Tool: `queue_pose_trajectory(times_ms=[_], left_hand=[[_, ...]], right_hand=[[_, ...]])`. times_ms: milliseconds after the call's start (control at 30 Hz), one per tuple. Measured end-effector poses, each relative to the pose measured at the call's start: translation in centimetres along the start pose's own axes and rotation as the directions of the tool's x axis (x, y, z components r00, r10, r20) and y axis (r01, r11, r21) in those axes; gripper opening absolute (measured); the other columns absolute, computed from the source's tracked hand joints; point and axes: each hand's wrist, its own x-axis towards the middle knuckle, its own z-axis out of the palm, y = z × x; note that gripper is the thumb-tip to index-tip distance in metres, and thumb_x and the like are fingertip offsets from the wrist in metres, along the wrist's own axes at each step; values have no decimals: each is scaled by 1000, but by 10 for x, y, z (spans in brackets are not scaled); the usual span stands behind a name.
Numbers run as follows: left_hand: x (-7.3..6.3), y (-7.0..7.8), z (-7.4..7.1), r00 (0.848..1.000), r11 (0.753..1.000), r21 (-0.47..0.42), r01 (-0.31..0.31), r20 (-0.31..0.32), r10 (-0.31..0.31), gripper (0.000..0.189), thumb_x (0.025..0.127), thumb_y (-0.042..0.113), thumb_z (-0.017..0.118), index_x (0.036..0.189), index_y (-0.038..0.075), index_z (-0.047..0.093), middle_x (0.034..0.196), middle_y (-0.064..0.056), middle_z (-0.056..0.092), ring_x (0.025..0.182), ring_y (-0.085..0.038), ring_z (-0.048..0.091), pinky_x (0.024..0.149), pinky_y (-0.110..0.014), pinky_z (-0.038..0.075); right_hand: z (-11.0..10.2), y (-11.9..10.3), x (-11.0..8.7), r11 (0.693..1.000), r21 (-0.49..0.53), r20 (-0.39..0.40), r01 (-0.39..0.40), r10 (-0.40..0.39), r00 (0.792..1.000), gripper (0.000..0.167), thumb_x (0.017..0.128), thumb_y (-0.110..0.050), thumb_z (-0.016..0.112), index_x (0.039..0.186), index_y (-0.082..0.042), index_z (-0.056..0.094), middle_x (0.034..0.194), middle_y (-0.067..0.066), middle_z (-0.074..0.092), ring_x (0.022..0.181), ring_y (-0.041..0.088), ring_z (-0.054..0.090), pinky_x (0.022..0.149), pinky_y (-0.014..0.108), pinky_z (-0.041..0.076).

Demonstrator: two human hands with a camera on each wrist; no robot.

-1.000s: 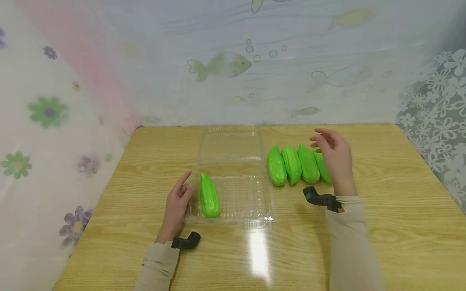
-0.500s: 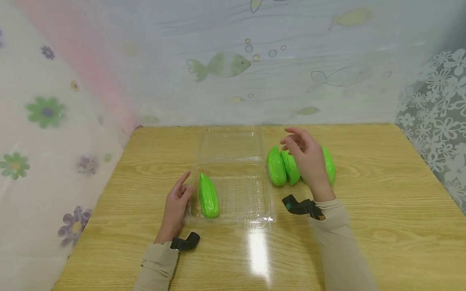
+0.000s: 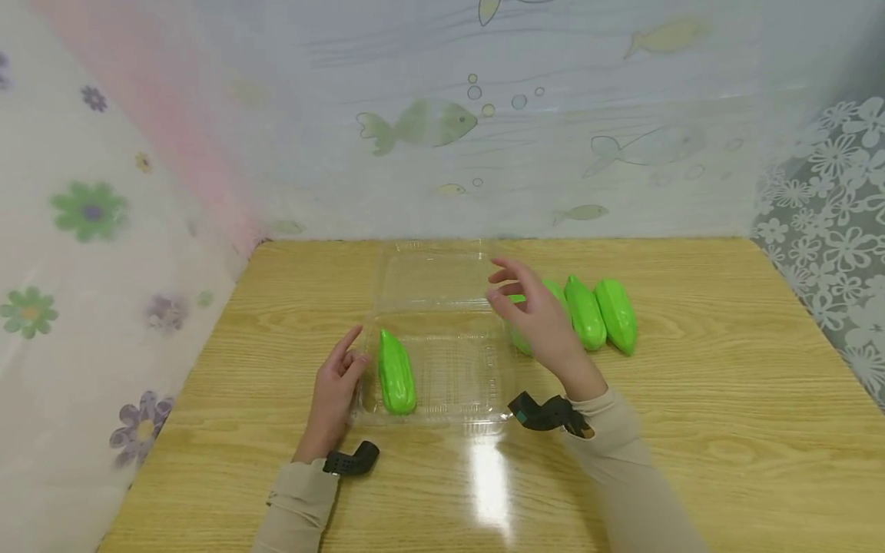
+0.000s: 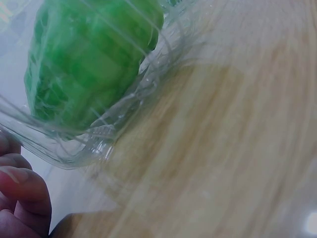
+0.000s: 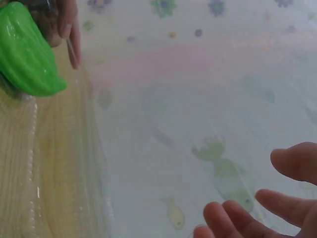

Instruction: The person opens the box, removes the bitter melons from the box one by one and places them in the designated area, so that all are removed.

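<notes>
A bright green, ridged vegetable with a pointed tip, like a bitter melon (image 3: pixel 397 374), lies along the left side of a clear plastic clamshell box (image 3: pixel 456 369); it also fills the upper left of the left wrist view. My left hand (image 3: pixel 337 384) rests at the box's left rim, index finger extended and the others loosely bent. Over the box's right edge hovers my right hand (image 3: pixel 542 322), fingers spread, nothing between them. It partly covers a row of several matching green vegetables (image 3: pixel 585 313) on the table. The right wrist view shows its fingertips (image 5: pixel 292 163) apart.
The box's lid (image 3: pixel 437 278) lies folded back toward the wall. A wood-grain table (image 3: pixel 719 430) carries everything. A sheet printed with fish (image 3: pixel 432 123) hangs behind it, and a flowered sheet (image 3: pixel 90 211) stands along the left.
My right hand has moved left and a little nearer, from over the right end of the vegetable row to the box's right edge. The left hand and the vegetables have stayed put.
</notes>
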Motion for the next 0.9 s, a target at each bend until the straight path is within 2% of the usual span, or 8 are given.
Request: queue_pose_trajectory(times_ms=[167,300,533,700,833,900], left_hand=[[0,0,-1,1000,1000,18,3,1,-3,44,91,13,53,133,18,43,72,-3,40,57,-9,34,53,-22,32],[0,-2,-2,1000,1000,24,11,2,-11,44,91,15,53,133,19,43,73,-3,40,57,-9,34,53,-22,32],[4,-2,-3,1000,1000,21,1,6,-1,44,90,15,53,133,19,43,72,-3,40,58,-9,35,54,-22,33],[7,0,-4,1000,1000,15,-5,11,5,44,90,15,54,133,19,43,72,-3,41,58,-8,35,54,-22,33],[7,-1,-4,1000,1000,7,6,16,-7,44,90,15,53,133,18,43,73,-2,42,58,-8,36,53,-21,33],[7,-1,-4,1000,1000,3,13,20,-13,44,90,15,53,133,18,43,73,-2,42,58,-8,36,53,-21,33]], right_hand=[[21,17,3,994,-101,159,29,-13,987,47,93,-40,41,137,-26,32,122,0,43,108,15,46,85,37,40],[39,24,3,985,-150,235,80,-43,971,48,93,-46,36,138,-28,31,123,-1,43,107,13,45,84,38,41],[60,23,0,960,-252,292,123,-45,955,55,91,-53,34,139,-28,29,127,-3,39,109,13,46,80,35,43],[70,23,-1,930,-345,328,124,-4,945,65,87,-53,45,141,-25,24,134,1,31,111,16,45,79,36,43],[80,26,-3,917,-379,356,127,18,934,69,85,-48,53,141,-21,24,135,6,29,111,22,45,84,38,42],[87,28,-3,906,-399,352,138,13,936,68,85,-44,55,141,-19,25,135,7,28,111,23,45,86,38,41]])
